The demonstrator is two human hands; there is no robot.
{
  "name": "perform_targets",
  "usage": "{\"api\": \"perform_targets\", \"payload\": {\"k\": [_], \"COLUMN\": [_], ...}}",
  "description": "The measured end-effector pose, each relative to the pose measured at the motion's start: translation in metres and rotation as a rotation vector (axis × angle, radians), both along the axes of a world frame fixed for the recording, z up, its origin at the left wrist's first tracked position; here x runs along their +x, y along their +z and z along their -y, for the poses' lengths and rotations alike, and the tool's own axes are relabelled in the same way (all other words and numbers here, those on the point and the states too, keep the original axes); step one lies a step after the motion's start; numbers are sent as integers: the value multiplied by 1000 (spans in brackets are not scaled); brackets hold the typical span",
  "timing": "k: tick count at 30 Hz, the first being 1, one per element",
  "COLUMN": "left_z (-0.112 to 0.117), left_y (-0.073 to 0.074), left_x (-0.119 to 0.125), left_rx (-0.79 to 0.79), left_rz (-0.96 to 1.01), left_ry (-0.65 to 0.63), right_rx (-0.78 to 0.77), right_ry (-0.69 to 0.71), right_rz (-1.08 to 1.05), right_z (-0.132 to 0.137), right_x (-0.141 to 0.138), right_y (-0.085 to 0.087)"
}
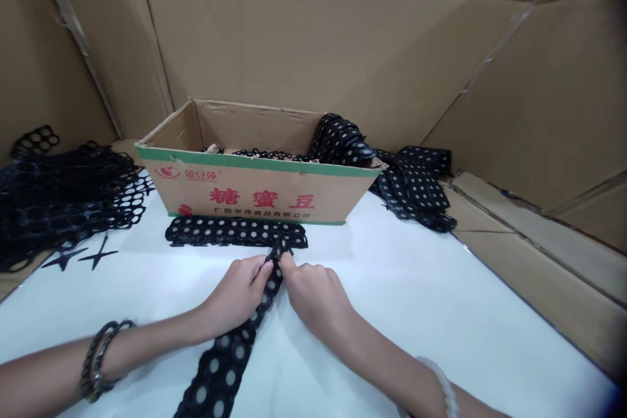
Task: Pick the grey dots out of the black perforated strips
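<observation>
A long black strip with pale round dots (230, 366) runs from the near edge up to my two hands. My left hand (242, 290) pinches its left side close to the far end, thumb against fingers. On the other side, my right hand (313, 294) is closed on the same strip near its far end, fingers curled. The strip's tip touches or overlaps a second dotted black strip (215, 232), which lies crosswise just before the box. Whether the two are joined I cannot tell.
An open cardboard box (259, 186) with a green rim holds black pieces and a dotted bundle (337, 137). Black ring netting (73, 189) is heaped at left, with two black star-shaped scraps (100, 253) nearby. More dotted strips (416, 186) lie right. Cardboard walls (333, 46) surround the white table (441, 313).
</observation>
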State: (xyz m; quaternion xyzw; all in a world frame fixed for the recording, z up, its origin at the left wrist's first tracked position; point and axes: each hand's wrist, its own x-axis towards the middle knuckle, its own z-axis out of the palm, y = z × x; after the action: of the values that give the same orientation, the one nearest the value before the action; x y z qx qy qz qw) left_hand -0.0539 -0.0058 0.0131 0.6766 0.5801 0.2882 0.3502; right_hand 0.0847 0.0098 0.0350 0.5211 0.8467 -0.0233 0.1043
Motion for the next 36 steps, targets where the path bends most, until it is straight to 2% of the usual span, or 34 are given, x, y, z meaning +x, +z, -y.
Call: {"api": "perform_targets", "payload": {"k": [7,12,16,22,28,36], "left_z": [-2,-1,-2,-2,7,14], "left_y": [2,2,1,2,1,-2], "left_x": [-1,0,1,1,7,10], "left_rx": [-89,-73,-79,-60,28,86], "left_rz": [54,65,78,61,-20,-136], "left_ry": [66,61,47,46,38,8], "right_rx": [96,27,46,16,-10,124], "right_ry": [-195,22,75,79,48,14], "right_rz": [-27,-111,-95,-77,-4,16], "right_z": [-18,-7,-1,-3,4,13], "right_x": [27,27,23,23,3,-9], "right_y": [17,10,-2,-1,4,-14]}}
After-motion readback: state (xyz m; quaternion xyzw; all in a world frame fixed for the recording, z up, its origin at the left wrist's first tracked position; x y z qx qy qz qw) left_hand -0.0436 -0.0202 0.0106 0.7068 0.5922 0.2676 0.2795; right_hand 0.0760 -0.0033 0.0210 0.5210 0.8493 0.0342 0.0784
